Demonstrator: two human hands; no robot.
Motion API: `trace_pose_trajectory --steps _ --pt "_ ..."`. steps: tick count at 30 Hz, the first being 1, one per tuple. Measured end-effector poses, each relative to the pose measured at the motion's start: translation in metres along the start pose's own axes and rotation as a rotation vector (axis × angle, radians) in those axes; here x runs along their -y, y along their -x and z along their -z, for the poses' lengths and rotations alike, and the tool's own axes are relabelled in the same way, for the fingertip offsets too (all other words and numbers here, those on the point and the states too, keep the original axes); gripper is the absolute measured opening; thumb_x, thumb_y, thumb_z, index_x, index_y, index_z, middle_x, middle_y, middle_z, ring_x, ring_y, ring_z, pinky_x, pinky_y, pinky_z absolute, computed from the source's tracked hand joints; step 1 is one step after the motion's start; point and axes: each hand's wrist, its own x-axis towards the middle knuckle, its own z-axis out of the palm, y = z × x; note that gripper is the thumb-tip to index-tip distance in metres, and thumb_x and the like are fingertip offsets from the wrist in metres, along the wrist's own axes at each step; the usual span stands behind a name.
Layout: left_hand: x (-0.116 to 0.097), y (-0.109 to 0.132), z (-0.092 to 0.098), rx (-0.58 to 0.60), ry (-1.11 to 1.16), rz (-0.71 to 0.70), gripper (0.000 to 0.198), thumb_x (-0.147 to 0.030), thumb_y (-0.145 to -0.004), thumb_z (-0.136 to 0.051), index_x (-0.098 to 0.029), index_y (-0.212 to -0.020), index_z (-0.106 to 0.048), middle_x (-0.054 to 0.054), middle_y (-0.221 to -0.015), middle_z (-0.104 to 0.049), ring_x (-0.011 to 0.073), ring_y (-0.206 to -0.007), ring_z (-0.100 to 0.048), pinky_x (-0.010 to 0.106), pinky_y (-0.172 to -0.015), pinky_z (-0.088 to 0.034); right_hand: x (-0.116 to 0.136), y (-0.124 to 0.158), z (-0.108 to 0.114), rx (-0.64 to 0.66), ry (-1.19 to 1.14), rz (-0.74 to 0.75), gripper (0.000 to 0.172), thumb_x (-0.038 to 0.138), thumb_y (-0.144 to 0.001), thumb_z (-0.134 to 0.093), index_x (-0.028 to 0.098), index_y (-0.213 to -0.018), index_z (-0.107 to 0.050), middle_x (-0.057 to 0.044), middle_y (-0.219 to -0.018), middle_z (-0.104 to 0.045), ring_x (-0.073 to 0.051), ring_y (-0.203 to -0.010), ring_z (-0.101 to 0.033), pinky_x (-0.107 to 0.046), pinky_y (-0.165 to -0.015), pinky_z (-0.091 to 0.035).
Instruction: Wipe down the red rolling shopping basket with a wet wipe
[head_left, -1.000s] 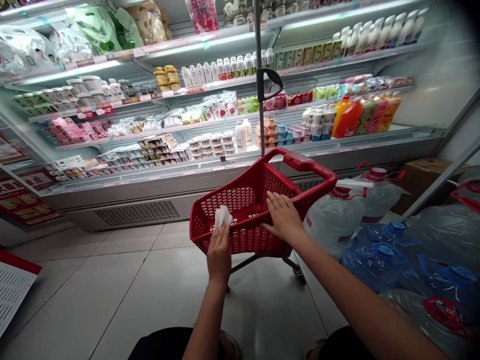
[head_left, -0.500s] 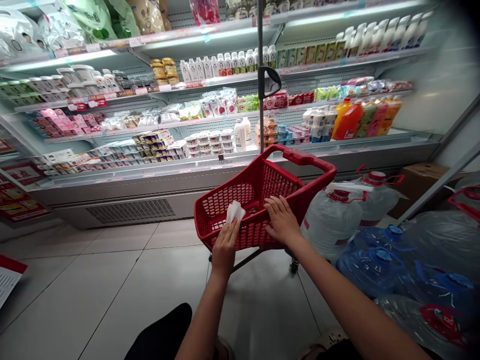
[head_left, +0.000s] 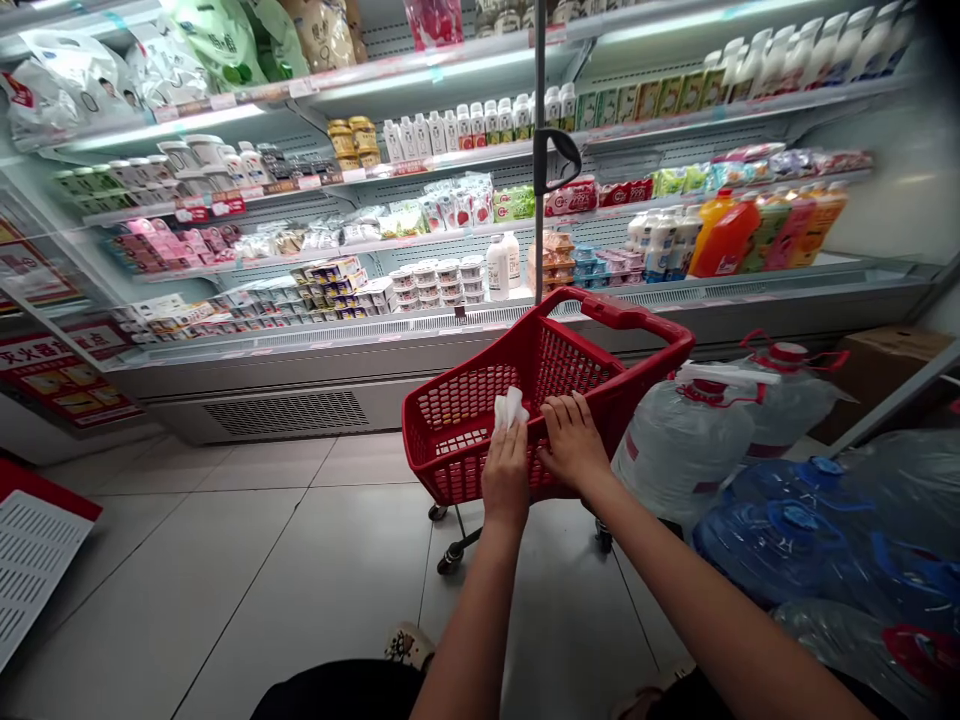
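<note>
We are standing before a red plastic shopping cart [head_left: 559, 365], which is resting on the tiled floor [head_left: 315, 560] with its basket lying open towards us and its handle [head_left: 630, 320] rising at the right. Our left hand [head_left: 506, 485] is holding a crumpled white tissue [head_left: 511, 407] at the near rim of the basket; its fingers are lying close together, and the tissue is poking out past their tips, though the hand itself is hiding our thumb. Our right hand [head_left: 574, 440] is gripping the same rim just beside it, its fingers curving over the top and its thumb lying against the outer wall; we are not able to tell how firmly. Below the basket, dark casters [head_left: 450, 558] are showing. To the right of the cart, 2 large clear water jugs [head_left: 682, 445] with red caps are standing near it, while blue-tinted jugs [head_left: 780, 535] are crowding in nearer to us. A cardboard box [head_left: 885, 370] is sitting behind them. Beyond the cart, a refrigerated display case [head_left: 281, 375] is spanning the view, its lit shelves bearing bottles, cups and bags, and a grey pole [head_left: 539, 235] with a loop handle is standing upright in front of them.
</note>
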Motion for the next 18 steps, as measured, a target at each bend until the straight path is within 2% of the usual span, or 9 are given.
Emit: trace_pose_trajectory --steps 1,3,6,9,11,12,14,18 --pt "-0.001 -0.001 0.001 0.008 0.008 -0.029 0.061 -0.001 -0.095 -0.045 -0.015 -0.155 -0.047 0.009 -0.151 -0.059 0.025 -0.143 -0.054 0.04 -0.119 -0.047 -0.003 0.001 0.001 0.006 0.009 0.022 0.061 0.025 -0.079 -0.064 0.007 -0.136 -0.052 -0.021 -0.142 -0.055 -0.036 -0.136 -0.04 -0.053 -0.127 -0.016" --pt "0.009 0.007 0.011 0.019 0.013 -0.085 0.063 -0.001 -0.095 -0.045 -0.017 -0.156 -0.045 0.009 -0.153 -0.057 0.0244 -0.144 -0.052 0.04 -0.12 -0.046 -0.009 0.003 0.003 0.025 0.035 0.047 0.065 0.023 -0.078 -0.064 0.006 -0.139 -0.051 -0.02 -0.144 -0.055 -0.036 -0.136 -0.041 -0.051 -0.127 -0.017" --pt "0.048 0.042 0.04 0.018 -0.013 -0.085 0.07 0.002 -0.094 -0.042 -0.021 -0.161 -0.038 0.006 -0.155 -0.055 0.023 -0.147 -0.048 0.041 -0.123 -0.043 -0.015 0.002 0.004 0.052 0.066 0.035 0.071 0.023 -0.077 -0.065 0.003 -0.143 -0.048 -0.022 -0.146 -0.054 -0.036 -0.134 -0.042 -0.05 -0.127 -0.018" --pt "0.091 0.079 0.067 0.009 -0.076 0.055 0.079 0.007 -0.091 -0.037 -0.025 -0.163 -0.032 0.006 -0.156 -0.054 0.0222 -0.146 -0.05 0.042 -0.123 -0.042 -0.012 -0.001 0.002 0.065 0.077 0.009 0.073 0.025 -0.077 -0.067 0.001 -0.144 -0.048 -0.023 -0.148 -0.053 -0.037 -0.135 -0.041 -0.05 -0.127 -0.017" --pt "0.107 0.092 0.074 -0.002 -0.104 0.164 0.08 0.007 -0.091 -0.037 -0.026 -0.164 -0.031 0.006 -0.156 -0.053 0.0229 -0.143 -0.053 0.043 -0.122 -0.044 -0.007 -0.004 -0.001 0.069 0.084 -0.013 0.074 0.027 -0.077 -0.068 0.0 -0.143 -0.048 -0.024 -0.148 -0.052 -0.038 -0.136 -0.04 -0.052 -0.127 -0.016" --pt "0.109 0.093 0.074 -0.016 -0.109 0.208 0.079 0.006 -0.091 -0.037 -0.025 -0.164 -0.031 0.007 -0.156 -0.054 0.0235 -0.142 -0.054 0.044 -0.12 -0.046 -0.004 -0.005 -0.002 0.071 0.088 -0.021 0.074 0.028 -0.077 -0.068 0.0 -0.143 -0.048 -0.025 -0.148 -0.052 -0.039 -0.137 -0.039 -0.052 -0.126 -0.015" --pt "0.1 0.084 0.065 -0.042 -0.095 0.247 0.077 0.006 -0.092 -0.038 -0.024 -0.163 -0.032 0.008 -0.155 -0.055 0.0247 -0.142 -0.054 0.044 -0.118 -0.048 0.003 -0.006 -0.005 0.073 0.094 -0.034 0.075 0.03 -0.077 -0.068 -0.001 -0.142 -0.049 -0.026 -0.148 -0.051 -0.04 -0.138 -0.039 -0.054 -0.126 -0.015" --pt "0.044 0.038 0.025 -0.058 -0.027 0.139 0.072 0.005 -0.093 -0.039 -0.021 -0.16 -0.04 0.008 -0.151 -0.059 0.0248 -0.142 -0.054 0.04 -0.117 -0.049 0.011 -0.007 -0.006 0.064 0.102 -0.049 0.076 0.032 -0.076 -0.07 -0.003 -0.141 -0.049 -0.027 -0.148 -0.051 -0.041 -0.138 -0.038 -0.054 -0.126 -0.015"
